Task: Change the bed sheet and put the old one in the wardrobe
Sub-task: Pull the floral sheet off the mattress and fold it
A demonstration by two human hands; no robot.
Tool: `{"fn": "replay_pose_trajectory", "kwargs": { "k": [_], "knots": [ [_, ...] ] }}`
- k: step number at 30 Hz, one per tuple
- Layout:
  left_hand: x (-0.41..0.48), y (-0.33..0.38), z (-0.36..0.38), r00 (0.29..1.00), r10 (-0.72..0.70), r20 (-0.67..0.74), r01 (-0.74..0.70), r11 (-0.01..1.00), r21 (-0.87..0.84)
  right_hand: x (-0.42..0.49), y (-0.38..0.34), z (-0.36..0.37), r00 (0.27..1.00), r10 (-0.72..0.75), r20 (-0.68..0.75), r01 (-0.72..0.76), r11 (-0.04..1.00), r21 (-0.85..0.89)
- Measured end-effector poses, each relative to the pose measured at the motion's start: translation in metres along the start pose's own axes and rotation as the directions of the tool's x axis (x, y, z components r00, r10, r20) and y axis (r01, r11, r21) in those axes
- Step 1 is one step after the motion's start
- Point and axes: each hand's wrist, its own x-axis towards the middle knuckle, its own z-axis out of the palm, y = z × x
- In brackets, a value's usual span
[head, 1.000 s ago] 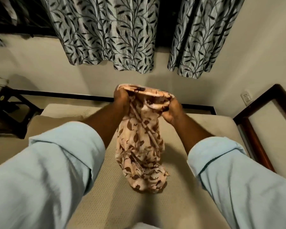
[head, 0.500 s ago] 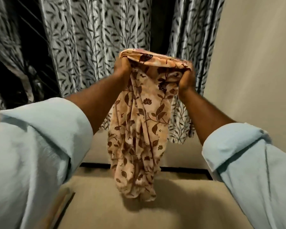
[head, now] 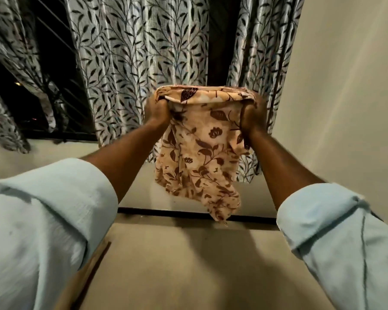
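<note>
Your left hand (head: 156,110) and right hand (head: 253,117) each grip bunched top edge of floral sheet (head: 199,153), fingers curled tight; fingertips buried in folds; hem hangs clear of bare mattress (head: 188,265).

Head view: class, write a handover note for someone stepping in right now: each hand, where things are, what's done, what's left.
Left hand grips the floral cloth at one top corner; right hand grips the other.
Cloth hangs bunched in the air above the bed, before the curtains.
Done: cloth is off the bed, which shows plain beige.
Left: spread or stow it; old or new cannot be told, wardrobe not in view.
</note>
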Motion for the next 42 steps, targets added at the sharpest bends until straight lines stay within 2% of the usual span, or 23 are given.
{"fn": "replay_pose_trajectory", "kwargs": {
  "k": [4,6,8,11,14,16,18,21,23,24,26,27,28,30,31,32,33,34,35,36,38,40,42],
  "knots": [
    [-0.041,-0.051,-0.013,0.997,-0.075,-0.027,0.077,0.988,0.133,-0.057,0.020,-0.002,0.991,0.064,0.117,-0.060,0.998,-0.038],
    [-0.055,-0.084,-0.026,0.988,-0.125,0.089,0.098,0.959,0.266,-0.078,0.025,-0.011,0.981,0.115,0.155,-0.109,0.993,-0.047],
    [-0.072,-0.113,-0.045,0.968,-0.176,0.180,0.115,0.945,0.306,-0.098,0.026,-0.018,0.938,0.167,0.303,-0.146,0.985,-0.091],
    [-0.112,-0.137,-0.070,0.937,-0.252,0.242,0.177,0.940,0.293,-0.131,0.039,-0.025,0.769,0.369,0.522,-0.213,0.918,-0.335],
    [-0.169,-0.159,-0.096,0.897,-0.238,0.373,0.137,0.951,0.278,-0.190,0.075,-0.035,0.546,0.682,0.486,-0.329,0.708,-0.624],
    [-0.212,-0.184,-0.122,0.861,-0.200,0.469,0.050,0.949,0.312,-0.252,0.108,-0.042,0.422,0.763,0.490,-0.360,0.637,-0.682],
    [-0.259,-0.212,-0.150,0.774,-0.238,0.587,-0.047,0.902,0.428,-0.324,0.135,-0.050,0.335,0.786,0.519,-0.344,0.615,-0.709],
    [-0.328,-0.253,-0.185,0.595,-0.457,0.661,-0.089,0.780,0.619,-0.422,0.149,-0.057,0.178,0.854,0.489,-0.296,0.520,-0.801],
    [-0.367,-0.283,-0.206,0.486,-0.571,0.662,-0.097,0.717,0.690,-0.468,0.154,-0.059,0.099,0.874,0.475,-0.198,0.485,-0.852],
    [-0.381,-0.297,-0.214,0.447,-0.597,0.667,-0.143,0.688,0.712,-0.486,0.158,-0.059,0.060,0.888,0.456,-0.138,0.460,-0.877],
    [-0.402,-0.318,-0.222,0.317,-0.631,0.708,-0.262,0.659,0.705,-0.514,0.166,-0.057,-0.022,0.924,0.383,-0.019,0.382,-0.924],
    [-0.408,-0.319,-0.221,0.274,-0.663,0.697,-0.259,0.647,0.717,-0.526,0.170,-0.057,-0.052,0.941,0.335,0.020,0.337,-0.941],
    [-0.407,-0.314,-0.216,0.282,-0.701,0.655,-0.175,0.634,0.754,-0.533,0.181,-0.055,-0.061,0.949,0.310,0.035,0.312,-0.949],
    [-0.392,-0.298,-0.200,0.352,-0.788,0.506,0.137,0.577,0.805,-0.524,0.200,-0.050,-0.063,0.945,0.320,-0.015,0.320,-0.947],
    [-0.378,-0.284,-0.189,0.324,-0.852,0.411,0.359,0.513,0.779,-0.506,0.212,-0.044,-0.030,0.934,0.356,-0.076,0.353,-0.933],
    [-0.355,-0.271,-0.176,0.254,-0.899,0.358,0.583,0.437,0.685,-0.483,0.219,-0.035,0.053,0.914,0.403,-0.170,0.406,-0.898],
    [-0.326,-0.259,-0.159,0.230,-0.905,0.357,0.740,0.401,0.540,-0.445,0.223,-0.026,0.183,0.892,0.414,-0.273,0.450,-0.850],
    [-0.294,-0.244,-0.141,0.294,-0.880,0.372,0.809,0.437,0.393,-0.403,0.218,-0.016,0.330,0.859,0.392,-0.371,0.500,-0.783],
    [-0.260,-0.222,-0.123,0.410,-0.834,0.369,0.819,0.514,0.253,-0.349,0.198,-0.005,0.494,0.801,0.339,-0.428,0.563,-0.707],
    [-0.225,-0.200,-0.107,0.536,-0.774,0.337,0.780,0.606,0.152,-0.295,0.176,0.005,0.642,0.716,0.274,-0.455,0.643,-0.616],
    [-0.163,-0.133,-0.081,0.764,-0.563,0.315,0.586,0.810,0.024,-0.195,0.112,0.017,0.860,0.500,0.104,-0.386,0.771,-0.507],
    [-0.112,-0.062,-0.066,0.888,-0.259,0.379,0.299,0.953,-0.050,-0.120,0.048,0.016,0.967,0.249,-0.058,-0.250,0.871,-0.423],
    [-0.080,0.000,-0.061,0.927,-0.034,0.374,0.073,0.993,-0.091,-0.078,-0.008,0.008,0.982,0.010,-0.188,-0.074,0.938,-0.339]
  ]
}}
